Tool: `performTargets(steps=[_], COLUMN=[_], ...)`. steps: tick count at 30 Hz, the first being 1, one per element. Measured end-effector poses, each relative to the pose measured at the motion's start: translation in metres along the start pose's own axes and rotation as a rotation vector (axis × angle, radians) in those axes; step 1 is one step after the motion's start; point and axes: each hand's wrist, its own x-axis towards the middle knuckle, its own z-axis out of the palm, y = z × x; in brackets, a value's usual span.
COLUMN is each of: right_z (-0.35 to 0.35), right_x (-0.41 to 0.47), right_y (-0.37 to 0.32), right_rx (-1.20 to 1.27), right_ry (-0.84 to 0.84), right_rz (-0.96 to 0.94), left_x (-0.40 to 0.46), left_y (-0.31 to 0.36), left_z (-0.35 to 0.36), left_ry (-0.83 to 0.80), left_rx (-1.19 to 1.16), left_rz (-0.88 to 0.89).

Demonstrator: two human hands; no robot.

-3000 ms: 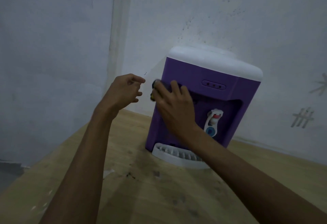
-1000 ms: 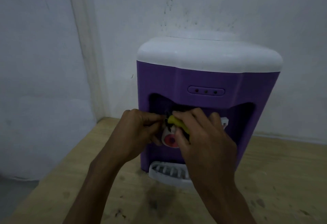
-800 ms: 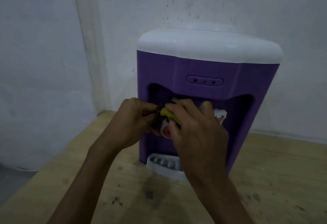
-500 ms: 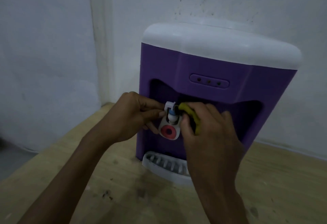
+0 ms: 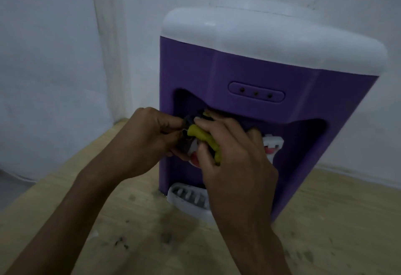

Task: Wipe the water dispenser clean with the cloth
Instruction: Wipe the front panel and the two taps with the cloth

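A purple water dispenser (image 5: 256,75) with a white top stands on the wooden table. My right hand (image 5: 234,161) grips a yellow and dark cloth (image 5: 205,139) and holds it against the left tap in the dispenser's recess. My left hand (image 5: 147,142) pinches that tap and the cloth's dark edge from the left. The left tap is mostly hidden; only a bit of its white and red shows under my fingers. The right tap (image 5: 271,146), white with red, peeks out beside my right hand.
A white drip tray (image 5: 186,198) juts out at the dispenser's foot. The wooden table (image 5: 130,242) is stained and scuffed. White walls meet in a corner close behind and left of the dispenser. The table's left edge drops off at the lower left.
The cloth has moved back over the left tap, which showed plainly half a second ago. Both hands stay at the tap. The view has shifted closer to the dispenser.
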Motion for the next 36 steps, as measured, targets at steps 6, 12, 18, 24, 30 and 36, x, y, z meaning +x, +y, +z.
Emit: performTargets(steps=[6,12,18,24,30,36], right_z=[-0.004,0.008,-0.015,-0.014,-0.008,-0.023], right_x=[0.0,0.008,-0.006,-0.001,0.001,0.006], right_y=[0.0,-0.015,0.007,0.003,0.0,0.009], right_rx=[-0.084,-0.08,-0.052,-0.017,0.031,0.037], right_ry=[0.043,-0.036,-0.011,-0.058,-0.118,-0.074], right_rz=[0.091,0.004,0.049,0.026,0.006,0.154], left_x=[-0.001,0.0,-0.002,-0.002,-0.004,0.0], left_y=[0.001,-0.006,0.004,0.003,-0.001,-0.002], left_z=[0.001,-0.003,0.0,-0.001,-0.002,0.001], left_ry=[-0.017,-0.008,-0.015,-0.007,-0.023,-0.007], left_rx=[-0.085,-0.037,-0.156,-0.121,-0.058,-0.136], left_rz=[0.002,0.064,0.015,0.019,0.056,0.048])
